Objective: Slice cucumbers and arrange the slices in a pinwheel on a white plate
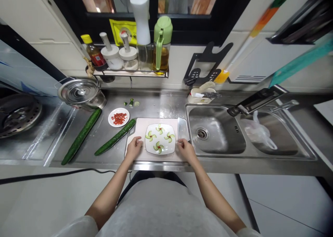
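Observation:
A white squarish plate (160, 150) sits on a pale cutting board (140, 124). Cucumber slices (150, 136) lie on it in several pinwheels with red bits at their centres. At the plate's left edge is my left hand (134, 148), fingers loosely curled and slightly apart, just off the rim. My right hand (185, 149) is at the opposite side, its fingers bent toward the rim with nothing visible in them. Beyond that hand a knife (183, 129) lies on the board's right side, its dark handle partly hidden by the hand.
A cut cucumber (114, 138), a whole cucumber (82, 136) and a small dish (127, 113) of chopped red pieces lie to the left. Cucumber scraps (131, 103) and a lidded pot (82, 93) are behind. A double sink (218, 129) is right; a seasoning shelf (130, 73) hangs above.

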